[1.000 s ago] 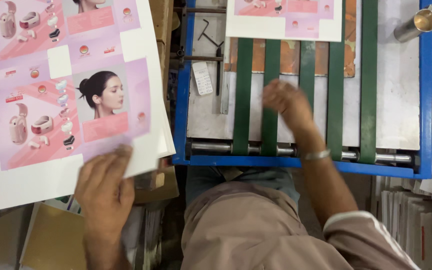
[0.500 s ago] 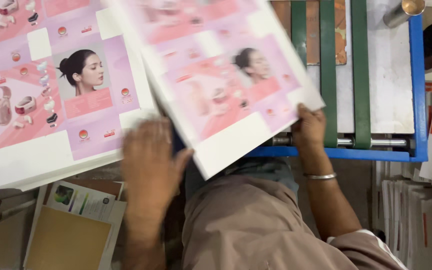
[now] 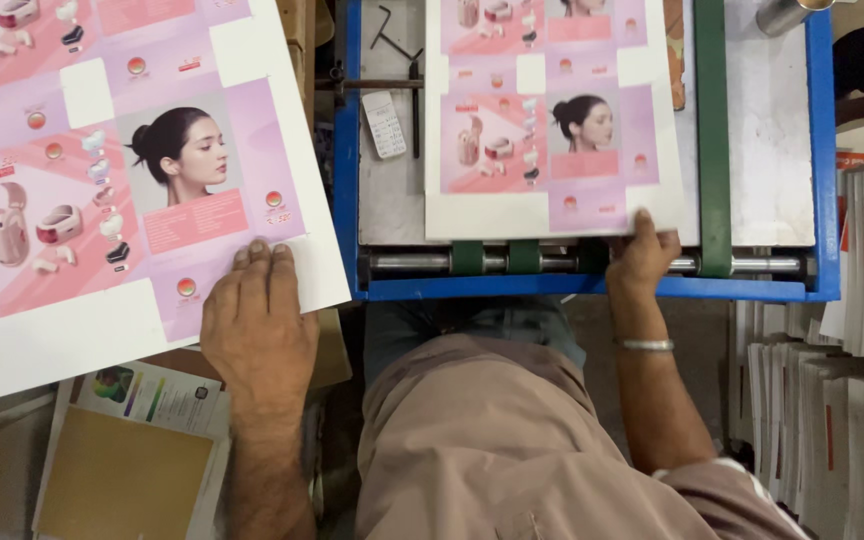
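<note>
A stack of pink printed sheets (image 3: 102, 190) lies at the left, each showing a woman's portrait and small pink devices. My left hand (image 3: 257, 325) rests flat on the near right corner of the top sheet, fingers together. One such printed sheet (image 3: 552, 120) lies on the blue-framed feed table (image 3: 347, 150) with green belts (image 3: 710, 130). My right hand (image 3: 642, 255) pinches that sheet's near right corner, just above the steel roller (image 3: 417, 263).
A small calculator (image 3: 385, 124) and hex keys (image 3: 390, 30) lie on the table's grey plate. A metal cylinder (image 3: 782, 14) stands at top right. Stacks of folded white cards (image 3: 832, 390) fill the right side. A brown board and leaflet (image 3: 142, 440) lie below the left stack.
A sheet taken from the left stack swung across through the air and now lies flat on the feed table. My left hand returned to the stack; my right hand went to the sheet's corner.
</note>
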